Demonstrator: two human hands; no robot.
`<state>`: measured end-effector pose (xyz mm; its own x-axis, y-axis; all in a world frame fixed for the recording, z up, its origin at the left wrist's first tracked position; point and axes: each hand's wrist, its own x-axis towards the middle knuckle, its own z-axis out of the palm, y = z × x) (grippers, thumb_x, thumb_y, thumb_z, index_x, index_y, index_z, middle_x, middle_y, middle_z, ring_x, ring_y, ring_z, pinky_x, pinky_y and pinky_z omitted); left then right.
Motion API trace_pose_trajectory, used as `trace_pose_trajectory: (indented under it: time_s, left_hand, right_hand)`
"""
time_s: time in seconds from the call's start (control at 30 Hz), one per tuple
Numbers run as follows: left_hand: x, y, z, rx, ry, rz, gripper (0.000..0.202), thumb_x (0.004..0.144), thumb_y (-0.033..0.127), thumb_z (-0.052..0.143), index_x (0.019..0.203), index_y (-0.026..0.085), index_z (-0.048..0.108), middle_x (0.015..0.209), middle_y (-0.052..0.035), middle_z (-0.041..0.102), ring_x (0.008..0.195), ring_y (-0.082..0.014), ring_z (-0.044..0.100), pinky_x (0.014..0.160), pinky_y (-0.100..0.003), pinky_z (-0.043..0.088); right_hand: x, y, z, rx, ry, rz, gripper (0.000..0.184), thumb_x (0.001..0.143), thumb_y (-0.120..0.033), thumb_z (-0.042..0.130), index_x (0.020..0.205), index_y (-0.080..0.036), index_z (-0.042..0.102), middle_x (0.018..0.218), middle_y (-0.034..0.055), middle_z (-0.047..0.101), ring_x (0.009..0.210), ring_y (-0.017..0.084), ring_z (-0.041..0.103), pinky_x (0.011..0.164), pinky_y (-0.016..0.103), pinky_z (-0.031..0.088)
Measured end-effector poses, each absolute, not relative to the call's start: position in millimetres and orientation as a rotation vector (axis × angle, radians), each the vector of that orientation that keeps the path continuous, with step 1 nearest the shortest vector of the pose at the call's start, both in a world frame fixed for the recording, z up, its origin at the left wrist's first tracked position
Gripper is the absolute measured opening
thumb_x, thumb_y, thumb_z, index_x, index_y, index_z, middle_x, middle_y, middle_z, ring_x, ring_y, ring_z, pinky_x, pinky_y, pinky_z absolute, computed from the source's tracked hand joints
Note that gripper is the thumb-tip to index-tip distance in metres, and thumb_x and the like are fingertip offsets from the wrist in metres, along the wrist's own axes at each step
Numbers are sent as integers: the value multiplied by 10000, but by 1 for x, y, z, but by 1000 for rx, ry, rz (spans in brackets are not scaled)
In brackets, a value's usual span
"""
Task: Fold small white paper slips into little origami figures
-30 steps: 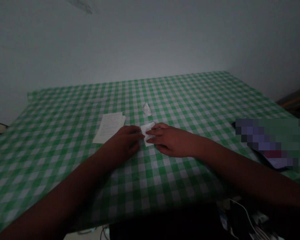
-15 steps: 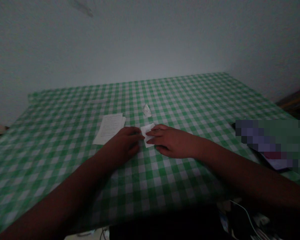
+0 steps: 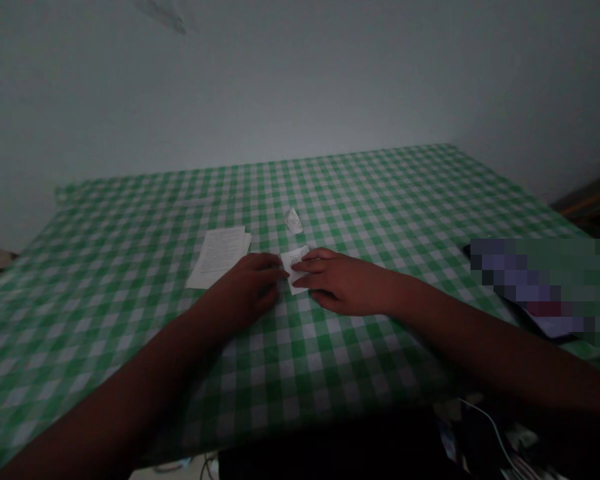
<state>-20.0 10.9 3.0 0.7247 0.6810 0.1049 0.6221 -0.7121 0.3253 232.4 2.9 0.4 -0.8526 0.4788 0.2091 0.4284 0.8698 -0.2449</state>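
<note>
A small piece of printed paper [image 3: 296,257] lies flat on the checked cloth between my hands. My right hand [image 3: 337,281] rests with its fingers spread over the right side of that paper, covering part of it. At the paper's left edge are the fingertips of my left hand [image 3: 256,283], its fingers stretched out and a little apart. Left of the hands lies a short stack of printed sheets [image 3: 223,248], slightly fanned. Just beyond the paper sits a small folded paper piece [image 3: 294,221], roughly triangular.
A green and white checked tablecloth [image 3: 370,193] covers the table up to the wall. On the right lies a dark flat device [image 3: 560,333], mostly blurred out by pixelation. Below the front edge, a white cable [image 3: 490,420] and clutter show dimly.
</note>
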Motion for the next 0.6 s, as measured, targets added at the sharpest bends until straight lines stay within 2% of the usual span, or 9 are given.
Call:
trace_pose_trajectory:
  time_s: [0.2,0.6]
  left_hand:
    - [-21,10,1,2690,1024,324,335,887,188,526,1205,184,630,1386,-131,521,1278,-274,494,1075,-491,445]
    - [-22,12,-3,2688,1013,337,332,861,179,551,1180,185,641,1410,-135,517,1314,-292,473,1103,-498,417]
  right_hand:
    - [232,3,0,-685,-2802,237,370,956,-203,459,1280,-122,618,1401,136,567,1347,222,444,1163,438,315]
    - [232,3,1,-684,-2773,274,365,947,-186,479,1267,-103,633,1386,149,578,1352,237,436,1165,432,313]
